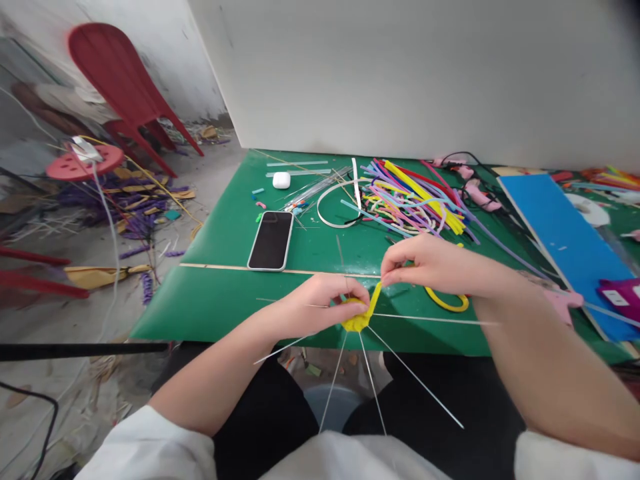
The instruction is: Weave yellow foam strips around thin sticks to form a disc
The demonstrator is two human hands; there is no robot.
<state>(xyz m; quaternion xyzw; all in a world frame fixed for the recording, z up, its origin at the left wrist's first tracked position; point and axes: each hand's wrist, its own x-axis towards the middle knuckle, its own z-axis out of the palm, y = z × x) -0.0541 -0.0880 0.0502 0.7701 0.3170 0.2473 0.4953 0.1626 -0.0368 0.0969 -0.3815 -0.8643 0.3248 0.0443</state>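
Above the table's near edge, my left hand (320, 301) pinches a small yellow woven disc (356, 325) between thumb and fingers. Several thin, stiff wires (371, 380) spread out from the disc like spokes, some reaching down over my lap. My right hand (417, 263) is closed in a pinch on a yellow fuzzy pipe cleaner (375, 299) that rises from the disc's right side. Beyond the right fingers, a curved yellow length (453, 309) loops onto the green table; the hand hides part of it.
On the green table (220, 227) lie a phone (271, 241), a white earphone case (281, 180), loose wires and a white band (325, 207). A pile of coloured pipe cleaners (415, 200) is farther back. Pink glue guns (480, 195) and a blue board (565, 233) are right.
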